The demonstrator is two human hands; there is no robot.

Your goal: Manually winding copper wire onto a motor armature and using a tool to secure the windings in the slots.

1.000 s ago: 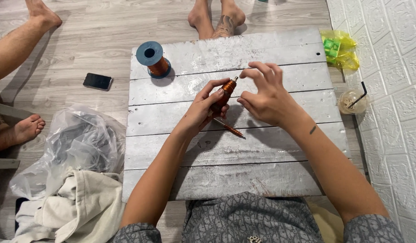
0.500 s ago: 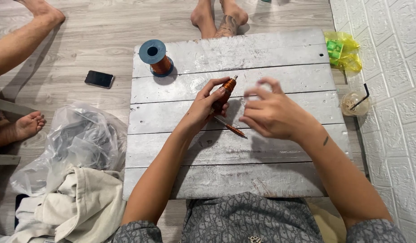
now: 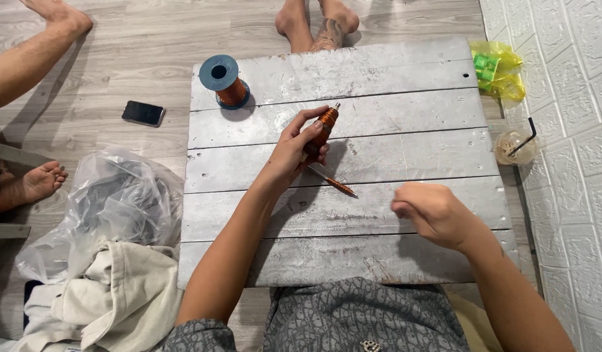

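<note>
Grey plank table (image 3: 392, 78) bearing a copper wire spool (image 3: 224, 81), on wooden floor (image 3: 131, 45) with a phone (image 3: 143, 113)

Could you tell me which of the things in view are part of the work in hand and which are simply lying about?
In use:
- left hand gripping the copper-wound coil
- right hand, closed above the grey board
- copper wire spool

Lying about:
- phone
- clear plastic bag
- iced drink cup
- yellow bag
</note>
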